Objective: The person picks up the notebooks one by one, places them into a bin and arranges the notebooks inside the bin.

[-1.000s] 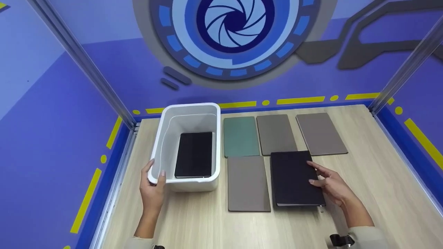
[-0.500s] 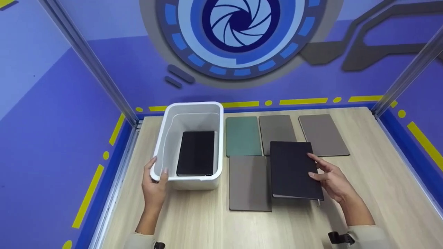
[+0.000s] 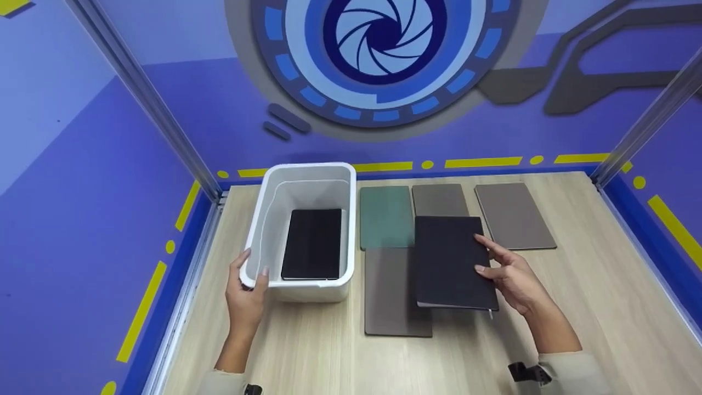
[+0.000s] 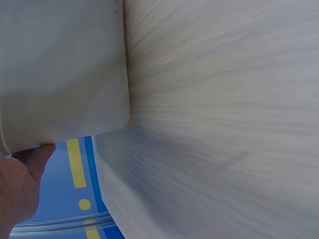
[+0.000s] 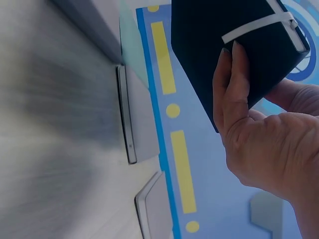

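Note:
My right hand (image 3: 513,280) grips a black notebook (image 3: 452,263) by its right edge, thumb on the cover and fingers beneath. The right wrist view shows the notebook (image 5: 234,45) raised off the table, a pale ribbon (image 5: 254,26) lying across its underside. In the head view it overlaps the lower taupe notebook (image 3: 392,296) and the upper middle one. My left hand (image 3: 247,299) holds the near left corner of a white plastic bin (image 3: 351,241), its thumb over the rim. Another black notebook (image 3: 312,244) lies flat inside the bin.
A green notebook (image 3: 385,216), a grey-brown notebook (image 3: 440,199) and a taupe notebook (image 3: 515,215) lie in a row at the back of the wooden table (image 3: 329,356). Blue panels (image 3: 181,109) wall the table at the back and both sides.
The black notebook in my right hand has risen off the table and moved back and to the left, over the other notebooks. My left hand stays on the bin's corner.

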Available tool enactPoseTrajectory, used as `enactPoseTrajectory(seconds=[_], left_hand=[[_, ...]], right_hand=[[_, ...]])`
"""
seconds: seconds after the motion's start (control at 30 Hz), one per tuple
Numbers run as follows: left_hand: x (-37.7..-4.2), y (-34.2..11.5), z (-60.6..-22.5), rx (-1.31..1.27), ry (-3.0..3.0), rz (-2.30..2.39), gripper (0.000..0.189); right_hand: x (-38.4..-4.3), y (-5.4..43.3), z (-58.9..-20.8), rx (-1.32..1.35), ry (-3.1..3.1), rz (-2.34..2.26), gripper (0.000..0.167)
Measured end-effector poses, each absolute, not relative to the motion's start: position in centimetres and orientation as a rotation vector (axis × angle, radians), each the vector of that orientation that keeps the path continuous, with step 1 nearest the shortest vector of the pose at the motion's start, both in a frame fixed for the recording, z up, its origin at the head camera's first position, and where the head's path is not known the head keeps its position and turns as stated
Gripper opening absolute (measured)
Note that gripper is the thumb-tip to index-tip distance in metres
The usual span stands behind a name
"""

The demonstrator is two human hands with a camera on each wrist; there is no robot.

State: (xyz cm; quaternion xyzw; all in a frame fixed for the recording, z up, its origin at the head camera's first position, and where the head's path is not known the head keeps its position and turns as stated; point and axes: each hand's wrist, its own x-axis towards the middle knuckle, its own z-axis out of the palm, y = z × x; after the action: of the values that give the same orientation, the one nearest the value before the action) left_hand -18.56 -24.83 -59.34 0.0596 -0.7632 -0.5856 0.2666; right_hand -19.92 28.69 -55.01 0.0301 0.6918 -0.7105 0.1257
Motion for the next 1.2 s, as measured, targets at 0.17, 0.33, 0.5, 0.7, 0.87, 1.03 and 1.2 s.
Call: enactPoseTrajectory(seconds=[0.17,0.33,0.5,0.7,0.87,1.03,1.2], left_hand=[[-18.5,-24.8,-59.3,0.165,-2.072,-1.573,0.057],[-18.6,-24.9,-59.2,0.163,-2.072,-1.572,0.057],[-18.7,-25.0,-59.2,0.158,-2.083,-1.566,0.057],[-18.6,-24.9,-59.3,0.153,-2.065,-1.600,0.057],[-18.6,-24.9,-59.3,0.147,-2.054,-1.595,0.057],[-18.7,-24.9,-59.4,0.145,-2.054,-1.600,0.058],[-18.6,-24.9,-59.3,0.147,-2.055,-1.619,0.059]], right_hand=[[-20.2,27.6,-54.7,0.097,1.995,-2.112,0.083],[-20.3,26.3,-54.7,0.105,1.960,-2.155,0.081],[-20.6,25.1,-54.2,0.088,1.933,-2.182,0.079],[-21.2,23.6,-53.4,0.041,1.918,-2.209,0.079],[-21.9,22.3,-53.1,0.008,1.890,-2.213,0.078],[-22.4,21.3,-52.8,-0.026,1.866,-2.221,0.078],[-23.0,20.3,-52.5,-0.045,1.842,-2.221,0.078]])
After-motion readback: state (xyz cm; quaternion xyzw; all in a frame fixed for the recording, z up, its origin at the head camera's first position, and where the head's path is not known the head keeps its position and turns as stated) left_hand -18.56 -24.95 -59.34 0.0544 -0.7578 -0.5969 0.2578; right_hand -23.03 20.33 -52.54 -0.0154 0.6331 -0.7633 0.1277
